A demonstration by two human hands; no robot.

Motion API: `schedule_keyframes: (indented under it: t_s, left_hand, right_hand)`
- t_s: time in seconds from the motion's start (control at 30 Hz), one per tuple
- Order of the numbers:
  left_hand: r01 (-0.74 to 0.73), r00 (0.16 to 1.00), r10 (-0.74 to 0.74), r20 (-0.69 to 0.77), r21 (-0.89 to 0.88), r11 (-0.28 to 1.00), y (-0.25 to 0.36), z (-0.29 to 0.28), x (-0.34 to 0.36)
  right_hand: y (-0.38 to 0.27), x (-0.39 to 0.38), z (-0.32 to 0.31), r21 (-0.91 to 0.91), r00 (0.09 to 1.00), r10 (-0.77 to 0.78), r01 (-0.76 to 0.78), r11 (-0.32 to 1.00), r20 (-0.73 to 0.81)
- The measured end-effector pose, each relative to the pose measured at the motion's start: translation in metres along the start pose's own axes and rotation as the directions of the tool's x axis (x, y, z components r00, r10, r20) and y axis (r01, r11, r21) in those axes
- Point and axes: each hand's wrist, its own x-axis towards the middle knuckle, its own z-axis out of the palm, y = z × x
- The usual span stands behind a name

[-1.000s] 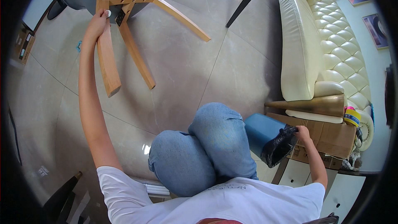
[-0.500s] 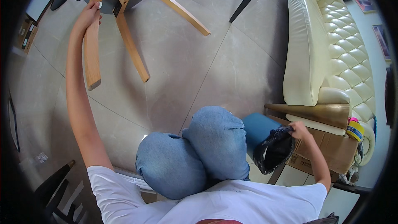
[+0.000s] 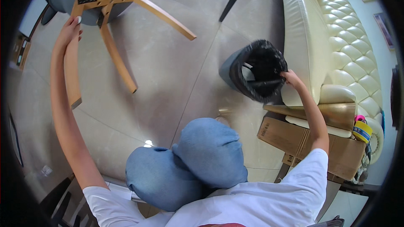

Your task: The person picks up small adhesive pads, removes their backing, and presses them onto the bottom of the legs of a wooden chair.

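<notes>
Left hand [image 3: 69,33] is grasping one wooden leg [image 3: 73,73] of the tipped grey-seated chair [image 3: 110,1], a small white disc [image 3: 78,19] showing at the thumb. Right hand [image 3: 290,77] is clutching the black bin liner [image 3: 269,65] at the rim of the blue wastebasket [image 3: 231,69], tilting near the cream sofa [image 3: 304,46].

The chair [image 3: 110,0] is at upper left; the bin [image 3: 230,72], right of centre, has a liner [image 3: 265,89] in it and the sofa [image 3: 307,42] to its right. Lower right, below the sofa, is a cardboard box [image 3: 290,136].
</notes>
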Motion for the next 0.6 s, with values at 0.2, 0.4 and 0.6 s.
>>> schedule_keyframes:
  t_s: [0.2,0.4,0.6]
  left_hand:
    - [0.029,0.999,-0.027,-0.036,0.071,0.997,0.002,-0.001,0.006]
    - [0.040,0.998,-0.036,-0.060,0.069,0.997,0.014,0.018,-0.002]
    - [0.031,0.999,-0.033,0.009,0.160,0.987,0.009,-0.016,-0.004]
  right_hand:
    - [0.021,0.056,-0.013,-0.119,0.956,0.275,-0.286,0.951,-0.103]
    - [-0.034,-0.019,0.005,-0.597,0.903,-0.090,-0.201,0.776,-0.421]
    - [-0.134,-0.097,0.163,-0.116,0.562,-0.730,0.756,0.644,-0.388]
